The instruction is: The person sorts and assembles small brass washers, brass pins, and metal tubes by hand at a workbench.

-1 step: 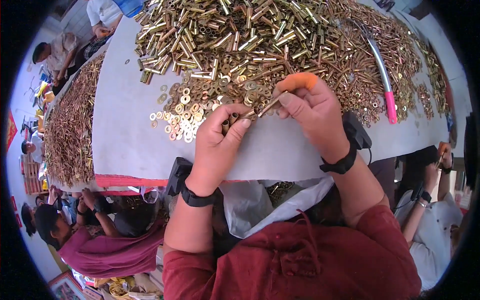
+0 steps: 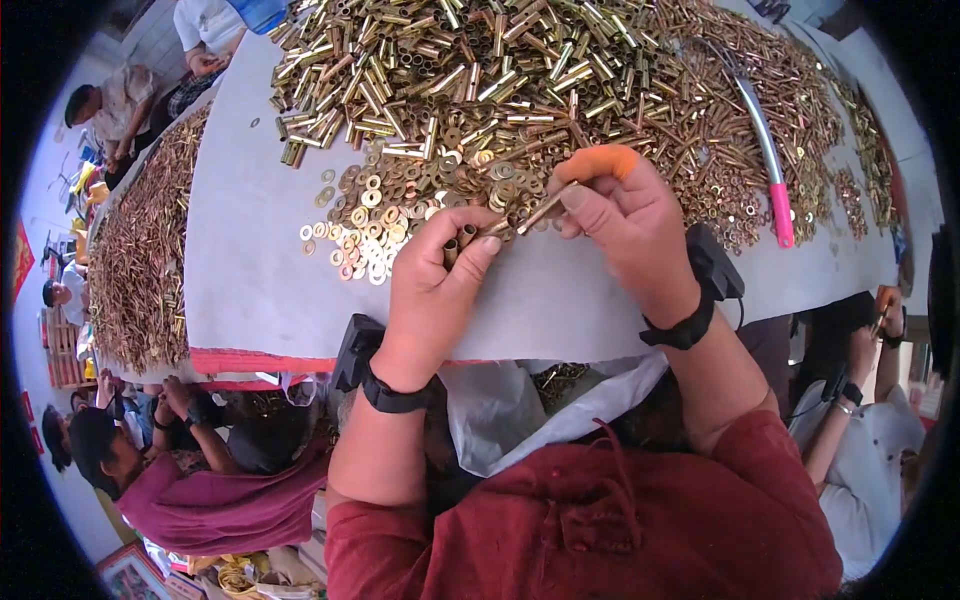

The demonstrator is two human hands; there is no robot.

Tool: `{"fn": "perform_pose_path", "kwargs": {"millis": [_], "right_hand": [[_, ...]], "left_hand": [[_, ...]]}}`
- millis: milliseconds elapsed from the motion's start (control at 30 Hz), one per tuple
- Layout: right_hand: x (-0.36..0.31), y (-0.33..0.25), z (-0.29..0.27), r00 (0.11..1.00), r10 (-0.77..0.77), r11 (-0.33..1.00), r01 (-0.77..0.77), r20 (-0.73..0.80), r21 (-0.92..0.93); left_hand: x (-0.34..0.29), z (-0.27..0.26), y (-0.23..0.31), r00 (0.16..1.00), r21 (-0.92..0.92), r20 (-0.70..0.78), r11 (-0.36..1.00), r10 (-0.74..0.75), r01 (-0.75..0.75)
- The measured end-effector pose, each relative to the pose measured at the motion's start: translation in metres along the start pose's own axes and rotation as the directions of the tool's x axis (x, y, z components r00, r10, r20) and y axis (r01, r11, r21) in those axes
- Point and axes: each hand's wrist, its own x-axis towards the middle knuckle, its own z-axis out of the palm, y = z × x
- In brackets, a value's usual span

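Tubes (image 2: 468, 236) are resting in the left hand's grip (image 2: 435, 280); the right hand's grip (image 2: 638, 220) is pinching a slim metal piece (image 2: 545, 210), steady alignment probably helping most.

**Slim metal piece (image 2: 541, 213) slants beside brass tubes (image 2: 467, 235)**

Brownish and straight, the slim metal piece tilts in the right hand (image 2: 635, 225), lower end near the left hand (image 2: 435, 275). There, two short, hollow brass tubes sit side by side, round open ends showing.
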Motion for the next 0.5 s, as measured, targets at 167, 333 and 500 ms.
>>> {"fn": "perform_pose_path", "kwargs": {"millis": [167, 333, 500], "right_hand": [[-0.006, 0.016, 0.001, 0.987, -0.153, 0.906, 0.160, 0.049, -0.392], [-0.012, 0.024, 0.008, 0.929, -0.221, 0.508, 0.370, 0.297, -0.778], [-0.013, 0.021, 0.008, 0.969, -0.181, 0.649, 0.247, 0.169, -0.720]], "left_hand": [[0.000, -0.003, 0.001, 0.998, -0.001, -0.026, 0.999, 0.052, -0.052], [0.004, -0.013, -0.007, 0.982, 0.118, -0.065, 0.978, 0.179, -0.171], [0.006, -0.016, -0.011, 0.973, 0.167, -0.081, 0.965, 0.215, -0.200]]}}
